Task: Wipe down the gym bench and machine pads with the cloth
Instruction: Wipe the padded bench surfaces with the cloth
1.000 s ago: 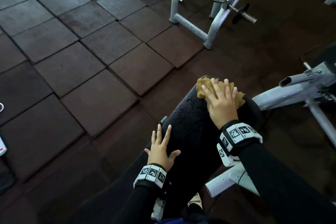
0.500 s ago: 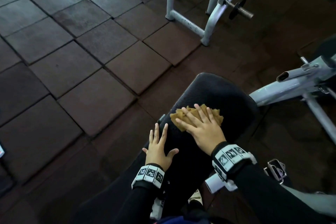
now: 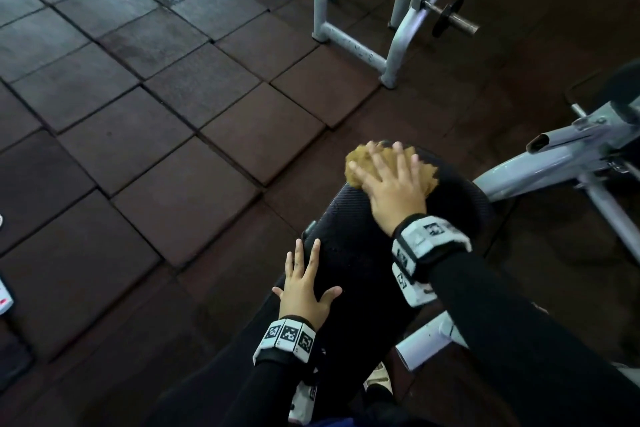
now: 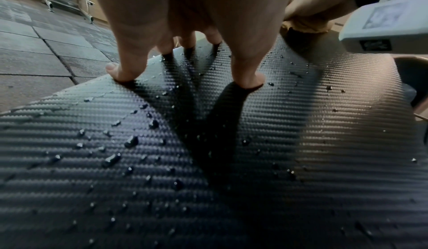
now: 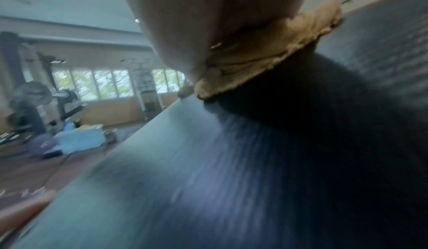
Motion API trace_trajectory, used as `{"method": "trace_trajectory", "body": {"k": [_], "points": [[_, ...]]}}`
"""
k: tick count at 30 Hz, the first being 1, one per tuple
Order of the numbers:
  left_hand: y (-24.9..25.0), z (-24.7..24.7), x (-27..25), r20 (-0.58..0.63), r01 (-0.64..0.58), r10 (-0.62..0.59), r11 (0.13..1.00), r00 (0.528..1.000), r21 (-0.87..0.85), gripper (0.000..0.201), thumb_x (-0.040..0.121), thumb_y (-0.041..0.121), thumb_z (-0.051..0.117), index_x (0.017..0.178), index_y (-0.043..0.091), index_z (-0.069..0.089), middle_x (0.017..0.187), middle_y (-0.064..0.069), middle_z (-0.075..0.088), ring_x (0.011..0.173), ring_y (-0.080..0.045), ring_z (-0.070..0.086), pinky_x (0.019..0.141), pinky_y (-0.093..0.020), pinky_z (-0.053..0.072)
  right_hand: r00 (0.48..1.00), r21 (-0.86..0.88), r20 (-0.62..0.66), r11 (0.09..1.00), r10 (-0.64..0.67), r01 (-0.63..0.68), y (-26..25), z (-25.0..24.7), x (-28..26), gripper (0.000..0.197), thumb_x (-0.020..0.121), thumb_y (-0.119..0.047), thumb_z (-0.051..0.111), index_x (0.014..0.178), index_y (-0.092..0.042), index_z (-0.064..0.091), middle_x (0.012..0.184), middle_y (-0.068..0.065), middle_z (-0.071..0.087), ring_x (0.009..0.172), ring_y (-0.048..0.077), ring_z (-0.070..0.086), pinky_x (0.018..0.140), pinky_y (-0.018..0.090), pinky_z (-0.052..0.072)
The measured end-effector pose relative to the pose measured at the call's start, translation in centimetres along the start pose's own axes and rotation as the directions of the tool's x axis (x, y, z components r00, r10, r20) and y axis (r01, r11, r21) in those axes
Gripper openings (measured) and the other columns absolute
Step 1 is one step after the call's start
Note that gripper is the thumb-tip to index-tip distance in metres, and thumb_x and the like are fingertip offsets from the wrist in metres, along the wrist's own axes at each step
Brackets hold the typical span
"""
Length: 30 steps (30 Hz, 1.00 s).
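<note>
Nearest the person, the left hand (image 3: 304, 291) lies flat with fingers spread on the near left edge of the black bench pad (image 3: 349, 253), holding nothing and seemingly just steadying it. In the left wrist view the fingertips (image 4: 247, 81) press into the textured vinyl, and beads of water (image 4: 132, 141) sit all over the stretch behind them, toward the person.

Further along, the right hand (image 3: 394, 184) is spread palm down over the tan cloth (image 3: 356, 163), fingers straight, pressing it onto the pad rather than gripping it. The cloth sits at the far rounded end of the pad, bunched, with its edges showing around the fingers. The right wrist view is smeared with motion, so how firmly the cloth (image 5: 266, 59) is pressed down is probably not worth judging from it.

The pad's long axis runs from the person's body away and a little to the right. So the wet, unwiped length lies between the two hands and nearer, along that axis, and the right hand with the cloth is the one placed to draw back over it. Beyond the pad are the rubber floor tiles (image 3: 173, 114) and a pale steel rack (image 3: 363, 28).
</note>
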State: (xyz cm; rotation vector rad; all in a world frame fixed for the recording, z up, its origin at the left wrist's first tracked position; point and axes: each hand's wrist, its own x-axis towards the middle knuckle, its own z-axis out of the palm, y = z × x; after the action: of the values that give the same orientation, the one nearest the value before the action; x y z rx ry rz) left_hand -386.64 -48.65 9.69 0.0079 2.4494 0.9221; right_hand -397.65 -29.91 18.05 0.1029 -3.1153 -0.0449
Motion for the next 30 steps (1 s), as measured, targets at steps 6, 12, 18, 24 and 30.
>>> {"method": "trace_trajectory", "body": {"k": [6,12,18,24,30], "points": [[-0.1,0.2,0.2,0.004,0.004,-0.004,1.000,1.000,0.007,0.097,0.084,0.045,0.064,0.130,0.063,-0.020,0.142,0.030,-0.034,0.143,-0.009,-0.020,0.101,-0.075,0.013,0.968,-0.056,0.050,0.967,-0.247,0.250,-0.5,2.4,-8.3,0.065,0.076,-0.021,0.070,0.133,-0.042,0.048,0.150,-0.005,0.035,0.136,0.034,0.033,0.110,0.054,0.022],[0.0,0.3,0.2,-0.002,0.007,-0.007,1.000,1.000,-0.018,0.099,0.084,0.041,0.066,0.129,0.065,-0.019,0.142,0.031,-0.034,0.141,-0.007,-0.022,0.101,-0.075,0.008,0.995,-0.044,-0.040,0.995,0.091,-0.093,5.4,-0.3,-5.3,0.062,0.088,-0.022,0.056,0.140,-0.046,0.033,0.155,-0.006,0.023,0.140,0.037,0.022,0.112,0.054,0.014],[-0.1,0.3,0.1,-0.007,0.005,-0.005,1.000,1.000,-0.009,0.099,0.084,0.042,0.066,0.128,0.065,-0.020,0.141,0.032,-0.035,0.142,-0.008,-0.020,0.101,-0.075,0.009,0.986,0.016,-0.022,0.986,0.165,-0.165,2.5,-1.3,1.9,0.043,0.098,-0.033,0.034,0.139,-0.045,0.035,0.156,-0.005,0.020,0.142,0.037,0.010,0.114,0.051,-0.001],[-0.1,0.2,0.2,-0.002,-0.004,0.004,1.000,1.000,-0.003,0.098,0.085,0.043,0.065,0.129,0.063,-0.020,0.143,0.029,-0.034,0.143,-0.010,-0.019,0.101,-0.075,0.010,0.988,-0.031,0.092,0.991,-0.127,0.130,0.2,-0.5,2.4,0.036,0.095,-0.038,0.037,0.129,-0.042,0.049,0.151,-0.010,0.029,0.144,0.027,0.005,0.113,0.046,-0.012],[-0.3,0.6,0.2,-0.012,-0.012,0.011,1.000,1.000,-0.021,0.098,0.085,0.044,0.064,0.133,0.060,-0.020,0.141,0.031,-0.035,0.142,-0.009,-0.022,0.103,-0.074,0.007,0.989,-0.084,0.124,0.992,-0.079,0.089,-0.7,-1.0,4.9,0.032,0.087,-0.037,0.040,0.109,-0.035,0.064,0.132,-0.006,0.053,0.137,0.028,0.023,0.114,0.049,-0.005]]}}
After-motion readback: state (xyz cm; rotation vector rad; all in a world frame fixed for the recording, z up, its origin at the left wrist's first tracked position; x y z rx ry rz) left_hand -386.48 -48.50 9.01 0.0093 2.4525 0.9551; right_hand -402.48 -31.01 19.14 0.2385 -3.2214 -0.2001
